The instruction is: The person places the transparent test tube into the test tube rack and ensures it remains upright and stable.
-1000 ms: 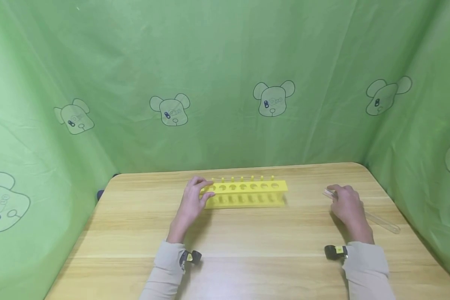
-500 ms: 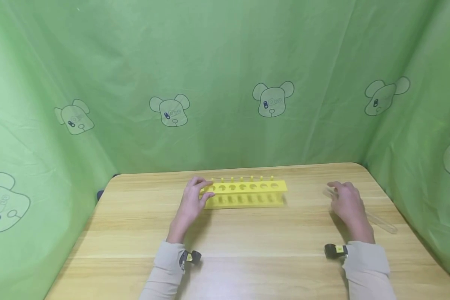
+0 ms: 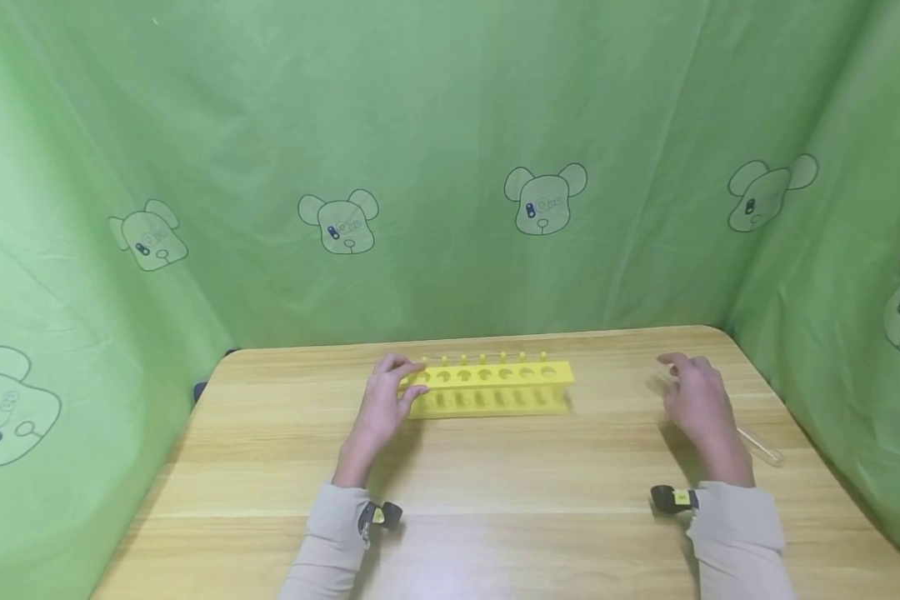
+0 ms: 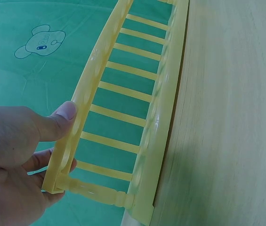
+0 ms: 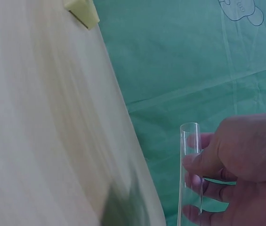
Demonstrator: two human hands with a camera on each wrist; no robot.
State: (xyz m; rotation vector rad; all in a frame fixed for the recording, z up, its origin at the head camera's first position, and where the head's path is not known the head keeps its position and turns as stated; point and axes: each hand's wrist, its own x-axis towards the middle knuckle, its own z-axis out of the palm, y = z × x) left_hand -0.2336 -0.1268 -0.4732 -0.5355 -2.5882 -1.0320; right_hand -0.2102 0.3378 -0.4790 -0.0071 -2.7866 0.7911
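While L hand (image 3: 381,402) grips 1 yel. rack (image 3: 495,384) (7 pegs (image 3: 483,360) showing), R hand (image 3: 697,404) holds 1 clear tube (image 5: 184,192).

Bright, diffuse light washes over a wooden tabletop (image 3: 540,475) in the head view, with glare pooling low at center and soft shadows inward of the left hand (image 3: 381,400) and right hand (image 3: 697,408). A clear tube's (image 3: 761,448) open end blurs. Wrist views look dimmer, cooler; faint highlights streak the yellow rack (image 4: 157,127).
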